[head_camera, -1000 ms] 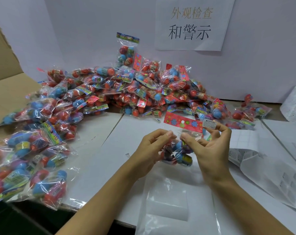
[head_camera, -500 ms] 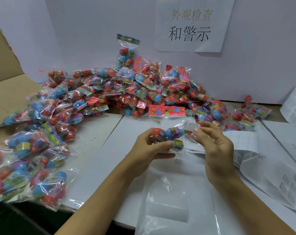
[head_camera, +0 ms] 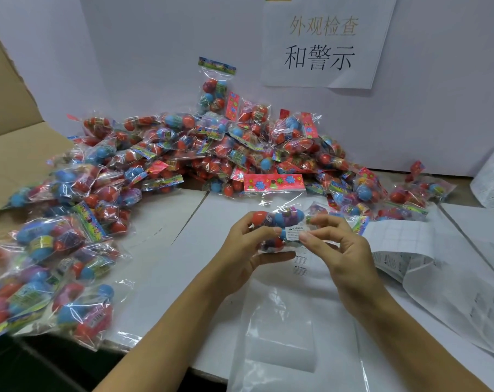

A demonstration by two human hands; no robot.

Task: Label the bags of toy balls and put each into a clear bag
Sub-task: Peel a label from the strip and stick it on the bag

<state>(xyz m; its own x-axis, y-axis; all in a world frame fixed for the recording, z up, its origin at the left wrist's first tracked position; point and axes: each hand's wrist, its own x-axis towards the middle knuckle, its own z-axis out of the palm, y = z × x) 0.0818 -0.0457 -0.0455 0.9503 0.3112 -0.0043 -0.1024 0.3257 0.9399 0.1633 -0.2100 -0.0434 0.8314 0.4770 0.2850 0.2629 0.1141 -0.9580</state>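
On bag (head_camera: 277, 222), warning label (head_camera: 294, 232) now.

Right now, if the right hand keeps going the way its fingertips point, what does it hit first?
The right hand points left, pinching a small white warning label at the clear bag of red and blue toy balls. It would probably meet that bag first, then the left hand.

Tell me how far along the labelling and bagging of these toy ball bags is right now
Nothing finished can be made out; no bag sits inside a clear bag. In hand: the left hand holds one bag of balls while the right hand presses a white warning label onto it. Left: slipping it into the clear bag lying nearer the person, then the big pile behind.
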